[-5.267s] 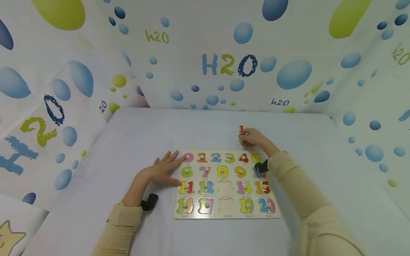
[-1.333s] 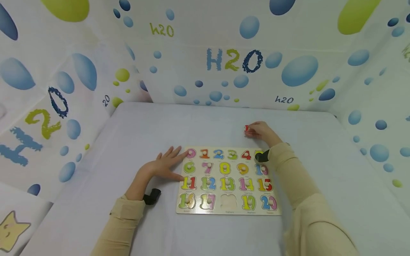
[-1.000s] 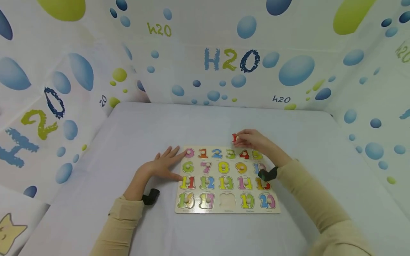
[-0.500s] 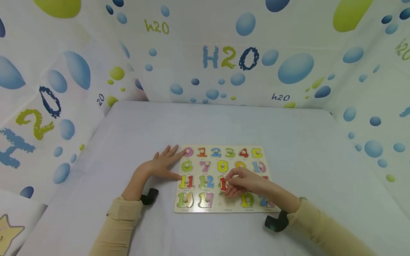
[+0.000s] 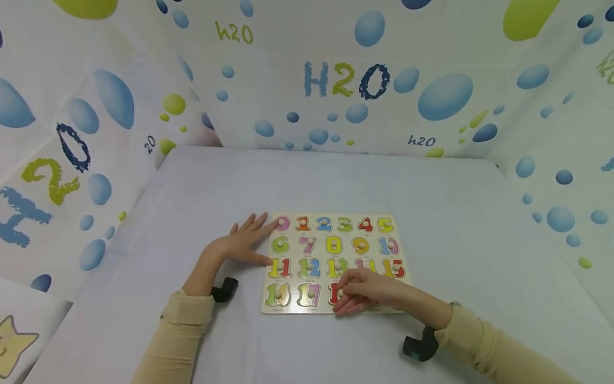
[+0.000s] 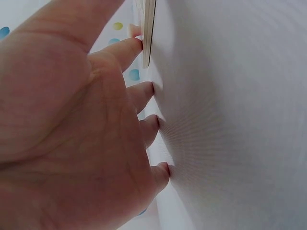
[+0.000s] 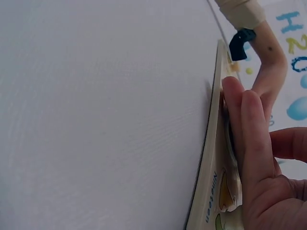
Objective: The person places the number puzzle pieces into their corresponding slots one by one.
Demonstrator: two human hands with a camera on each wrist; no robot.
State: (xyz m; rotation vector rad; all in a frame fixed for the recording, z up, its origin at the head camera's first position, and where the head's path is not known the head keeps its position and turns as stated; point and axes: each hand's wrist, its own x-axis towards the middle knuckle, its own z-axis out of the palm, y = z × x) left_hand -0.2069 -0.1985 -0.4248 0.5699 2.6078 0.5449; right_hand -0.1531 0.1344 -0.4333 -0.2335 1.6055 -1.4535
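A wooden number puzzle board point(image 5: 294, 296) lies on the table, filled with bright knobbed numbers. My right hand point(image 5: 366, 290) pinches a number puzzle piece point(image 5: 332, 293) by its knob, over the bottom row between 17 and 19. Its red 1 shows; my fingers cover the other digit, and whether it sits flush I cannot tell. My left hand point(image 5: 238, 248) is spread at the board's left side, thumb and index finger touching the edge near 11 and 0. In the left wrist view, the other fingertips point(image 6: 160, 175) rest on the cloth beside the board edge point(image 6: 148, 33).
A white cloth point(image 5: 230, 181) covers the table. White curtains point(image 5: 268, 53) printed with drops and H2O lettering stand behind and at both sides. Black wrist cameras point(image 5: 421, 345) are worn on both arms. A yellow star print point(image 5: 14, 346) shows at lower left.
The 13 piece has gone into its slot. My right hand has picked up the red-digit piece behind the board and brought it down to the bottom row. The left hand stays put.
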